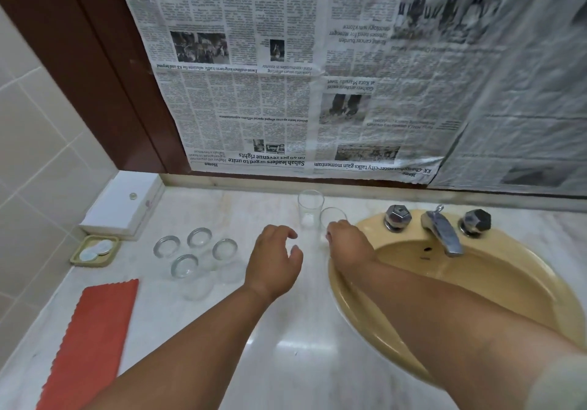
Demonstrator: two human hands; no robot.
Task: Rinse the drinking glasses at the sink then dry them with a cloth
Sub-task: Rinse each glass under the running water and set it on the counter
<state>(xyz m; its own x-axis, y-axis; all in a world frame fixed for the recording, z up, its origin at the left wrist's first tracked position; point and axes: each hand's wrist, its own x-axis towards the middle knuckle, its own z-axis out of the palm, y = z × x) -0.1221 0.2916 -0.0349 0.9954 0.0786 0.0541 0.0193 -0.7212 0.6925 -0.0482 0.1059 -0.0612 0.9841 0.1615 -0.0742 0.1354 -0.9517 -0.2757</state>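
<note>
Glass (333,216) gripped by right hand (347,244) at frame centre; left hand (273,266) spread, empty; 4 glasses (185,266) inverted centre-left; cloth (92,339) untouched lower left; rinsing judged barely started.

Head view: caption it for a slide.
Right grip holds a glass beside the sink; left grip hovers open; four clustered glasses and a red cloth wait.

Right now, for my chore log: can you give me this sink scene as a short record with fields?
right hand: grips drinking glass beside yellow sink
left hand: holds nothing, above the counter
second upright glass: on the counter, just behind the gripped one
four glasses: grouped at left, apparently upside down
red cloth: lies flat, far left, untouched
tap: no water visible
</note>
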